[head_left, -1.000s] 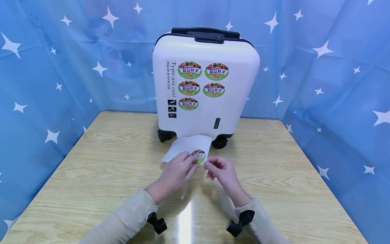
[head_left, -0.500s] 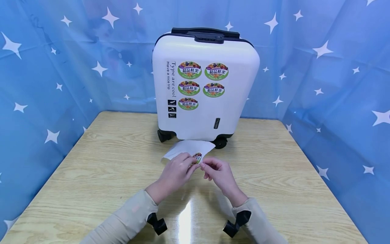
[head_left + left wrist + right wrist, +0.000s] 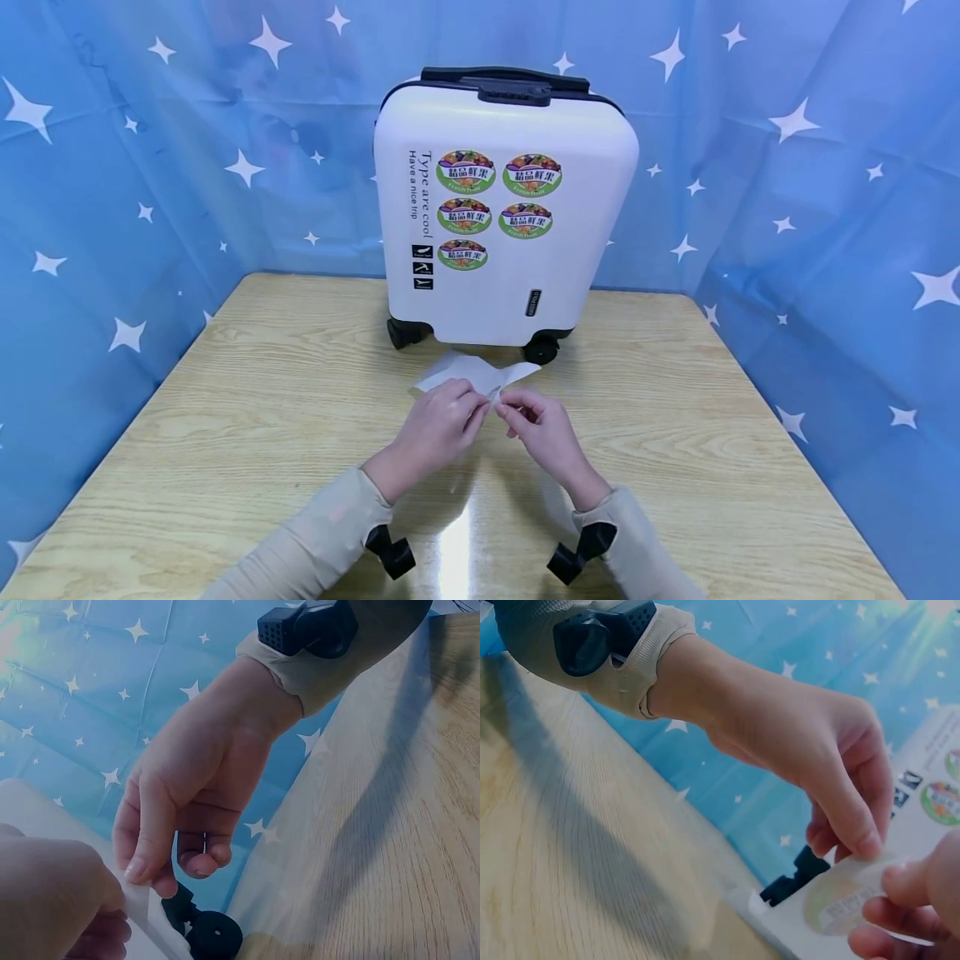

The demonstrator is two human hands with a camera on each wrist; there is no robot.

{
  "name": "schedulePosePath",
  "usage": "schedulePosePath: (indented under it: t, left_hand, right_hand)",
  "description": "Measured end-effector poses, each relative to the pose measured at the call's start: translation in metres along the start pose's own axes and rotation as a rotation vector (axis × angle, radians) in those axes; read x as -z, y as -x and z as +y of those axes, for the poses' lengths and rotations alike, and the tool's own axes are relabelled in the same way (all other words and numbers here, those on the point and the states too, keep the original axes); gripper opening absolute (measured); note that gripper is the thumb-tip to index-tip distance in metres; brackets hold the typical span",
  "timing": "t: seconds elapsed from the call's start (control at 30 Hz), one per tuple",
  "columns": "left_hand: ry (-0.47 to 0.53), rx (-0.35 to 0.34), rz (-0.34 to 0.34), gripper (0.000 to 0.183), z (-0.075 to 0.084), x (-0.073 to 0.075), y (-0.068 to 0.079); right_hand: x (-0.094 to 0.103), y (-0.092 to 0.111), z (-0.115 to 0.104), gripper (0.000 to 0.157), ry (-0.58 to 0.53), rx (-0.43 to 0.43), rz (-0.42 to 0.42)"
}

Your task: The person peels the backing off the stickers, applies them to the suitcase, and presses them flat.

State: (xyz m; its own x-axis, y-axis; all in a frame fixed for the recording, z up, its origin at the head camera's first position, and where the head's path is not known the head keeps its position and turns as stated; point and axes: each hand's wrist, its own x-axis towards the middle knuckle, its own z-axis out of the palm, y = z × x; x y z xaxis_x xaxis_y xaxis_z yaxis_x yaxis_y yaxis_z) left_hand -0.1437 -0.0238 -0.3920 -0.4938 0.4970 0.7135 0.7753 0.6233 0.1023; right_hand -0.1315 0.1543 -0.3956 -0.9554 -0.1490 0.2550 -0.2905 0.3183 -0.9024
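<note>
In front of the suitcase, both hands hold a white backing sheet (image 3: 468,371) by its near edge, fingertips almost meeting. My left hand (image 3: 438,425) pinches the sheet between thumb and fingers. From the right, my right hand (image 3: 546,433) pinches the edge beside it. The sheet bends into a fold between them, its far corners raised. An oval fruit sticker (image 3: 840,904) shows pale on the sheet in the right wrist view; the head view hides it. The white suitcase (image 3: 487,308) stands upright behind, bearing several fruit stickers (image 3: 464,217) in two columns.
The suitcase's black wheels (image 3: 541,350) rest on the wood-grain table (image 3: 247,400). A blue curtain (image 3: 300,200) with white stars surrounds the back and sides. A black device (image 3: 392,552) is strapped at each wrist over the beige sleeves.
The sheet has folded and tipped at its near edge, and the sticker on it has gone from the head view. My right hand moved slightly left, closer to the left hand.
</note>
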Motion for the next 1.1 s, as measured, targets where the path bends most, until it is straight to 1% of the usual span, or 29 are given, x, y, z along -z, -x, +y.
schedulePosePath:
  t: [0.13,0.27,0.5,0.6,0.73,0.87,0.9,0.97,1.1]
  left_hand:
    - [-0.020,0.017,0.008,0.005,-0.001,-0.001,0.001]
    - [-0.017,0.033,0.019,0.005,-0.002,-0.001,0.002]
    - [-0.006,0.045,0.038,0.004,-0.004,0.001,0.004]
    - [-0.003,0.055,0.037,0.004,-0.004,0.001,0.004]
    - [0.012,0.065,0.038,0.004,-0.004,0.002,0.004]
    - [0.020,0.063,0.051,0.005,-0.005,0.003,0.005]
    - [0.019,0.062,0.058,0.005,-0.005,0.003,0.005]
    - [0.012,0.064,0.066,0.005,-0.006,0.003,0.006]
    - [0.009,0.079,0.065,0.005,-0.009,0.004,0.007]
  right_hand:
    - [0.002,0.001,0.000,0.007,0.003,-0.055,-0.007]
    - [0.004,0.002,-0.001,0.007,0.009,-0.116,-0.012]
    - [0.011,0.010,-0.024,0.008,0.023,-0.157,-0.011]
    - [0.014,0.012,-0.024,0.009,0.027,-0.183,-0.013]
    - [0.019,0.012,-0.013,0.009,0.012,-0.199,-0.021]
    - [0.025,0.010,0.009,0.009,0.007,-0.215,-0.026]
    - [0.026,0.011,0.011,0.009,0.010,-0.219,-0.029]
    - [0.030,0.011,0.023,0.009,0.017,-0.227,-0.031]
    - [0.034,0.013,0.028,0.010,0.044,-0.228,-0.042]
